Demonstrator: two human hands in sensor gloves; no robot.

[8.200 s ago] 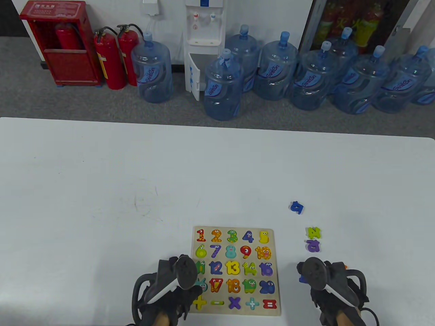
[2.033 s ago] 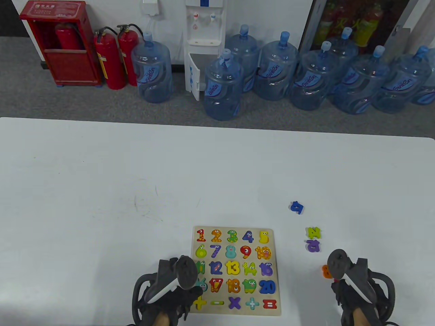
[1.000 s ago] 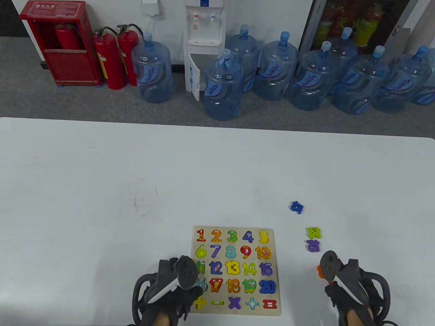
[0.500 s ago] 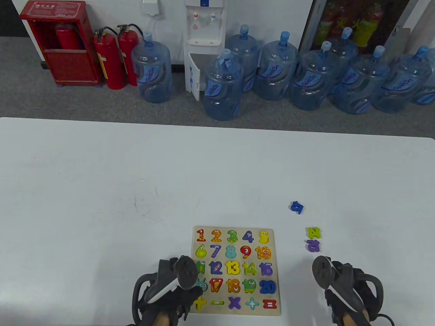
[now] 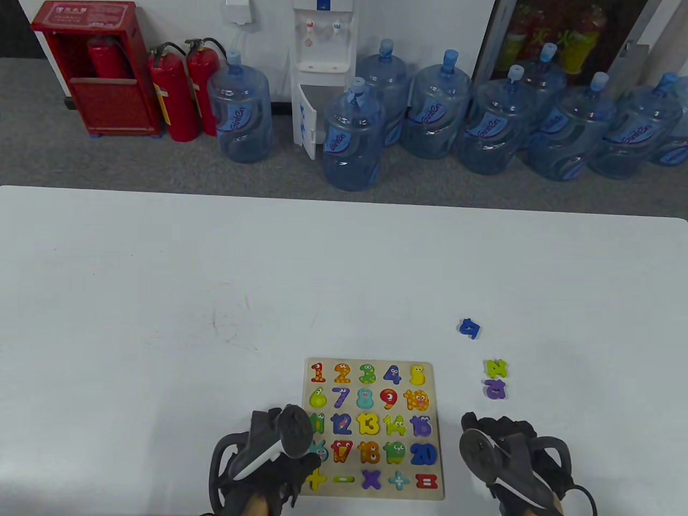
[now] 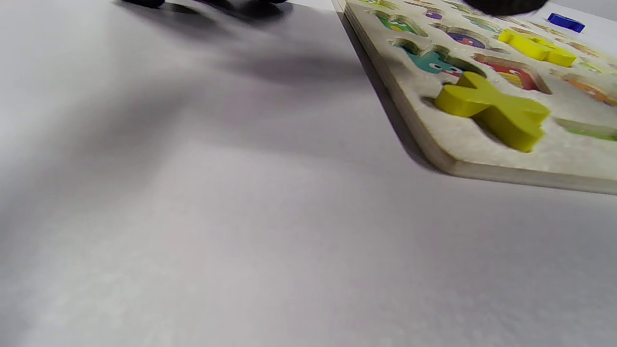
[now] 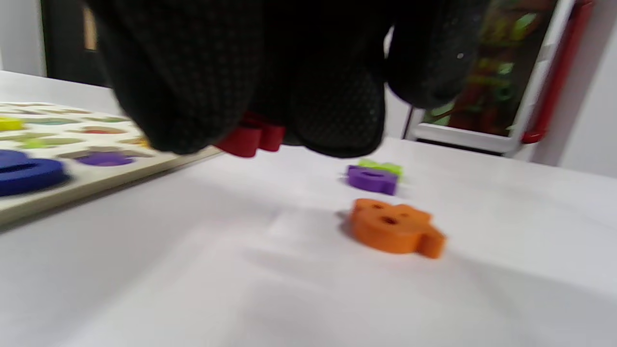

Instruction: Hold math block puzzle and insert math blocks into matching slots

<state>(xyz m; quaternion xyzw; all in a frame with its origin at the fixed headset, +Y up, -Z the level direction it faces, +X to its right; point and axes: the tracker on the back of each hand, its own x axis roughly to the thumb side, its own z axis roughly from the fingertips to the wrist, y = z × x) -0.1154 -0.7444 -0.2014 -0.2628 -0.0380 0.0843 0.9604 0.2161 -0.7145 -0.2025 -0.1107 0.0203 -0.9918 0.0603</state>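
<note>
While your left hand (image 5: 258,462) rests on the lower-left corner of the puzzle board (image 5: 436,486), low in the middle of the table view, the move ahead turns on what lies to the left of your right hand (image 5: 505,457). Start from the white table (image 5: 161,295), which fills the lower two thirds of that view. The board lies flat on it, its rows of slots running left to right across the frame, and it sits just beside your right hand, on that hand's left. Your right hand is plainly the nearer one to the loose pieces.

From the right wrist view, your right fingers (image 7: 193,72) are curled together over a red block (image 7: 250,137) that peeps out beneath them, so I judge you are pinching it; its shape is hidden. The board's edge lies at the left of that frame, so the block has to travel leftward to reach a slot. Which slot matches I cannot tell.

Right of the board lie the loose pieces: an orange block (image 7: 393,231) near your right hand, then a purple block (image 5: 495,388) touching a green block (image 5: 495,368) above it, and a blue block (image 5: 470,328) farther up the frame.

How your left fingers lie I cannot tell; the left wrist view shows only the board corner and a yellow plus block (image 6: 496,113) seated in its slot.
</note>
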